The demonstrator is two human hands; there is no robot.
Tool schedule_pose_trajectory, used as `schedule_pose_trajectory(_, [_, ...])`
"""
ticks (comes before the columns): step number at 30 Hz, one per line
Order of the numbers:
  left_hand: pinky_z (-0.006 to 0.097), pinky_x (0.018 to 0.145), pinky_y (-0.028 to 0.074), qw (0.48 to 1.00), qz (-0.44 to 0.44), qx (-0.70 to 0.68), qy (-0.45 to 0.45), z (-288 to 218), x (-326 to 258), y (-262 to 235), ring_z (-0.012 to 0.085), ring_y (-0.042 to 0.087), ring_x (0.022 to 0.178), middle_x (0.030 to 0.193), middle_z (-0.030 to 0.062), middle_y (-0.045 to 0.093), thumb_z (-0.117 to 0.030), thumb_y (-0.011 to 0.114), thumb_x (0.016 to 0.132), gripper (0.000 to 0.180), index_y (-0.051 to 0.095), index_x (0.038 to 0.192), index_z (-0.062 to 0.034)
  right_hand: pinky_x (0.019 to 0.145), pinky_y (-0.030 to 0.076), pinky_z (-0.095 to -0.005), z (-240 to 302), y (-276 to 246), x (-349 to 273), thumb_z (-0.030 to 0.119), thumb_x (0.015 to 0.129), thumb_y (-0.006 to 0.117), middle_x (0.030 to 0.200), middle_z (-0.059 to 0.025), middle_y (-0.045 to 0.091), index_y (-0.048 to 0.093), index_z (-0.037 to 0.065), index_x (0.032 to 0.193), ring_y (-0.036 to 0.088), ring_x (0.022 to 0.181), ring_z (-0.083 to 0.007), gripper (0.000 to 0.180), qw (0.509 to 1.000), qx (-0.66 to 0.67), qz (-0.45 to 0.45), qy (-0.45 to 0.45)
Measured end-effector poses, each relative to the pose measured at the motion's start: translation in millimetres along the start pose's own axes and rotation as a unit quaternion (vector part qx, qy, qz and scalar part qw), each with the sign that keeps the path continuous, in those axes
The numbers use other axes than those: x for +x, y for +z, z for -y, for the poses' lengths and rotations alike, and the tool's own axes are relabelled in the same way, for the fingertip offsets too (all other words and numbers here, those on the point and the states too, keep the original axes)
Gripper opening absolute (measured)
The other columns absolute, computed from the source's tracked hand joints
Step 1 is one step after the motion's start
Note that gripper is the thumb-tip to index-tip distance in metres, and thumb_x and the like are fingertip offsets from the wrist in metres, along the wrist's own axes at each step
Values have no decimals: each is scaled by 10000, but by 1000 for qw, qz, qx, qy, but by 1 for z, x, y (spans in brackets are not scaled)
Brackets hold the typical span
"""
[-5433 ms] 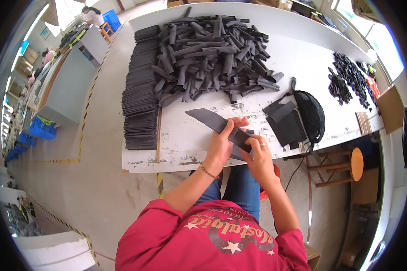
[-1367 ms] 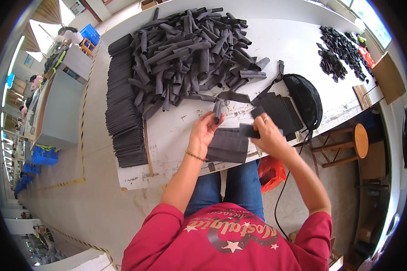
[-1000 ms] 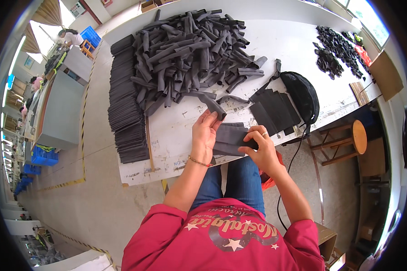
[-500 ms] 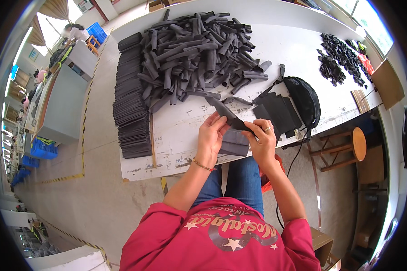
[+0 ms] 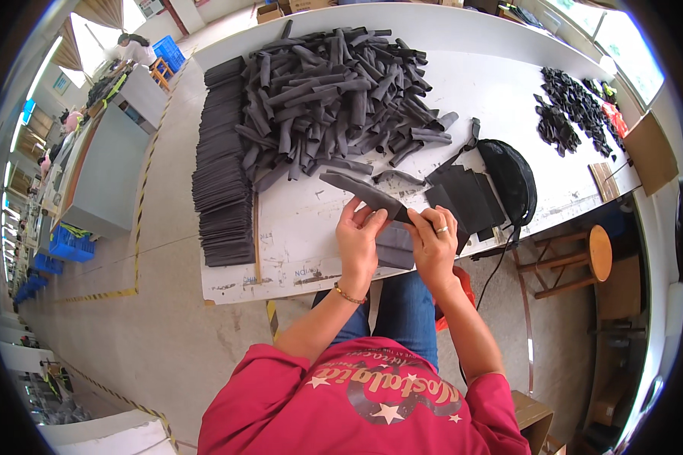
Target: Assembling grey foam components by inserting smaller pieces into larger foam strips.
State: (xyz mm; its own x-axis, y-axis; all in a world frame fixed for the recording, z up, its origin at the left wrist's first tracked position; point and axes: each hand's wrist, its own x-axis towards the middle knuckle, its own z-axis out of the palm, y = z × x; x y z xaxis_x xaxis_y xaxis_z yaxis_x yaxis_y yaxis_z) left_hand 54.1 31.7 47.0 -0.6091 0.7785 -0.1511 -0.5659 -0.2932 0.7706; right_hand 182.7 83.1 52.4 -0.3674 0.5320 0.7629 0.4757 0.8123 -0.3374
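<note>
Pale concrete floor (image 5: 114,341), marked with yellow-and-black tape, runs along the left side of a bright workroom; a long grey counter (image 5: 114,171) stands there, and a person in a pale top (image 5: 136,53) is farther back; in front of the wearer spreads a scuffed white table (image 5: 493,91). On it lies a large heap of dark, curled fabric strips (image 5: 349,102); a long, tight row of dark folded pieces (image 5: 224,167) touches the heap's left side; beyond the table's near right edge stands a wooden stool (image 5: 599,254); a rounded black bag (image 5: 512,182) rests to the right, flat dark rectangles (image 5: 463,197) just beside it; a flat grey-black panel (image 5: 395,246) lies at the near edge, partly under the hands. Above this panel, the left hand (image 5: 360,243) pinches a dark strip (image 5: 360,191) between thumb and fingers, its long free end reaching up and left toward the heap; the right hand (image 5: 435,243) closes narrowly on the strip's other end; a ring (image 5: 442,229) sits on one right finger.
</note>
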Motion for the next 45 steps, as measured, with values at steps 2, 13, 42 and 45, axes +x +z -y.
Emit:
schedule_pose_trajectory(2, [321,849,568,1000,-7,11,10,-2,-1,-1,193,654,954,1102,164,641,51,673,852,527,431,1320,74,889,478,-438,2,1,-1,44,706,782,916,-55,579,709,65,1002,583,912,-300,305,1000,3,-6,-1])
schedule_pose_trajectory(13, [310,886,535,998,-13,43,39,0,-10,3,237,660,1006,1091,171,647,33,693,854,605,362,1360,59,877,471,-428,14,10,-5,36,717,778,990,-91,575,664,60,1102,565,964,-322,403,1000,0,-6,5])
schedule_pose_trajectory(42, [389,1014,462,968,134,-160,-137,14,4,-5,260,612,1135,1144,167,666,-240,532,1007,345,563,1232,20,726,513,-425,3,-15,-2,28,793,719,1007,-163,591,576,22,994,611,888,-367,246,967,120,225,-3])
schedule_pose_trajectory(45, [412,1016,475,979,69,-189,-12,-12,17,-2,288,623,1116,1113,174,668,-235,530,1010,344,543,1230,29,707,515,-418,-6,-15,0,10,782,721,988,-148,589,574,23,969,612,873,-349,238,969,133,203,-53])
